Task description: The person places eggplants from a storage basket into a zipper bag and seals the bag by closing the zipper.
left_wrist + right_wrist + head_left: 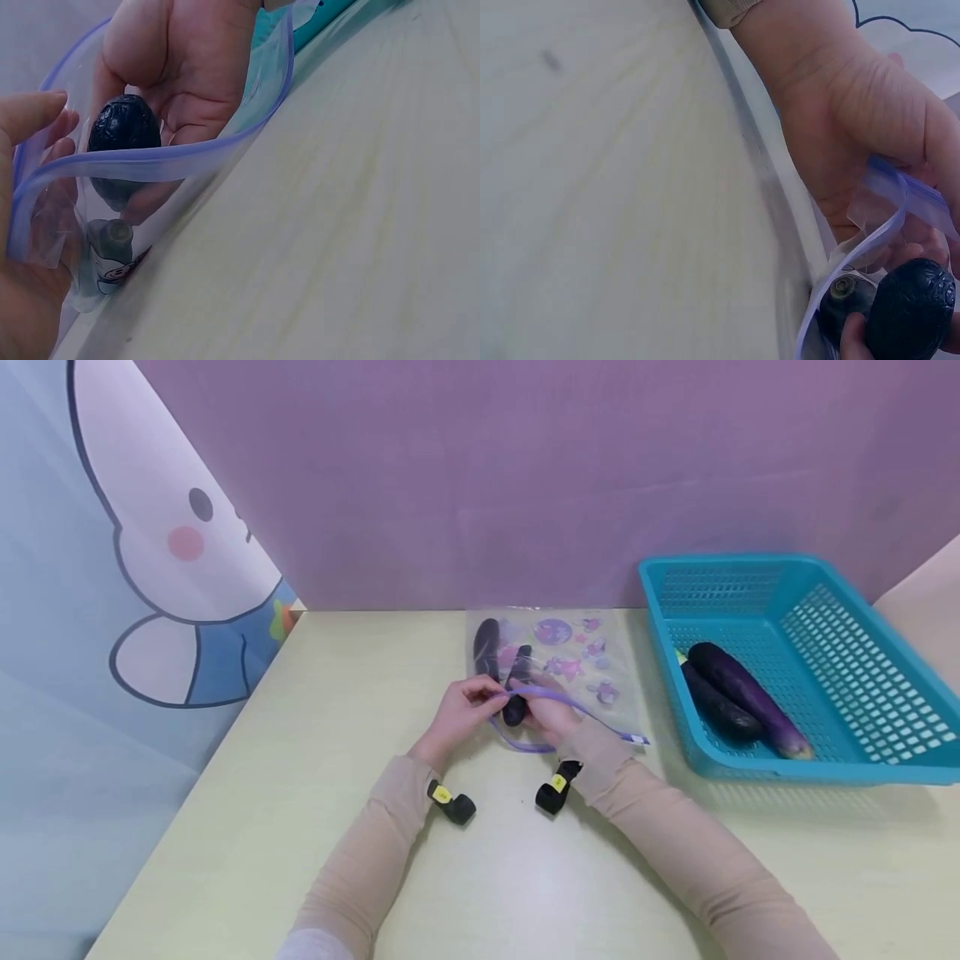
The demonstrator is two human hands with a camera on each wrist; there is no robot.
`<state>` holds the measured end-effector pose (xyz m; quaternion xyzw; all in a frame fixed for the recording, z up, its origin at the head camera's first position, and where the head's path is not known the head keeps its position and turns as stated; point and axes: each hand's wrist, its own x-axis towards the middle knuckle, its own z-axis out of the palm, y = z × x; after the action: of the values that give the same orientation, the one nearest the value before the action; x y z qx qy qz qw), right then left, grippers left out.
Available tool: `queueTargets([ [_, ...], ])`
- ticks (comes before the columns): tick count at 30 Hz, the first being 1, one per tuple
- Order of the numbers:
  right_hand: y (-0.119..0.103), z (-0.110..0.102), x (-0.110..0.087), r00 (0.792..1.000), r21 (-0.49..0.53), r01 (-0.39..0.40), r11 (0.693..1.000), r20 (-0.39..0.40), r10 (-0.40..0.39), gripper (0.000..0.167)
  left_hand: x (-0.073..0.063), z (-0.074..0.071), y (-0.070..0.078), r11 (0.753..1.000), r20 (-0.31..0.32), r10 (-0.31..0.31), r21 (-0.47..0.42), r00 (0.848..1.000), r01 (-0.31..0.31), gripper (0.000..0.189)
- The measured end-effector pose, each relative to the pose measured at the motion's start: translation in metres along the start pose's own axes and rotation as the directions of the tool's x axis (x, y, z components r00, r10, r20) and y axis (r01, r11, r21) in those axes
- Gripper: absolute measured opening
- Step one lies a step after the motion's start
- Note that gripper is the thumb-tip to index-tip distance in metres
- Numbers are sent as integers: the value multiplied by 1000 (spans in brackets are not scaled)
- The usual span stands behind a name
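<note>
A clear zip bag (626, 693) with pink and purple prints lies at the table's far edge, its purple-rimmed mouth spread toward me. My left hand (459, 714) pinches the left side of that rim. Inside the mouth, my right hand (553, 717) grips a dark eggplant (514, 710) by its near end; the left wrist view shows the eggplant's rounded end (126, 127) above the front rim. Another eggplant (486, 642) lies inside the bag on the left, its end (846, 294) showing beside the held one in the right wrist view.
On the right stands a teal plastic basket (795, 770) with perforated sides, holding two eggplants (742, 689) side by side. A purple backdrop (450, 485) rises behind the pale table (315, 710), and a cartoon-printed cloth (60, 693) hangs at the left.
</note>
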<state>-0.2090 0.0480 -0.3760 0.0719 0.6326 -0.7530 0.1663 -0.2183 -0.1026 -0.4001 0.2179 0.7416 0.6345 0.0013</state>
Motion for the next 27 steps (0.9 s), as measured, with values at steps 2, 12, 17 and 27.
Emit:
queueTargets([
  [2, -1, 1, 2, 1000, 1, 9, 1000, -14, -9, 52, -1, 0, 0, 1000, -3, 5, 4, 1000, -5, 12],
  [12, 1, 10, 25, 968, 98, 22, 995, -250, 3, 52, -1, 0, -2, 1000, 31, 7, -3, 999, -7, 13],
  [17, 0, 13, 30, 949, 4, 21, 1000, -314, -19, 54, -2, 0, -1, 999, 27, 45, 4, 999, -45, 13],
  [27, 0, 15, 39, 938, -94, 3, 996, -346, -35, 57, 0, 0, -1, 999, 20, 41, 0, 999, -41, 11],
])
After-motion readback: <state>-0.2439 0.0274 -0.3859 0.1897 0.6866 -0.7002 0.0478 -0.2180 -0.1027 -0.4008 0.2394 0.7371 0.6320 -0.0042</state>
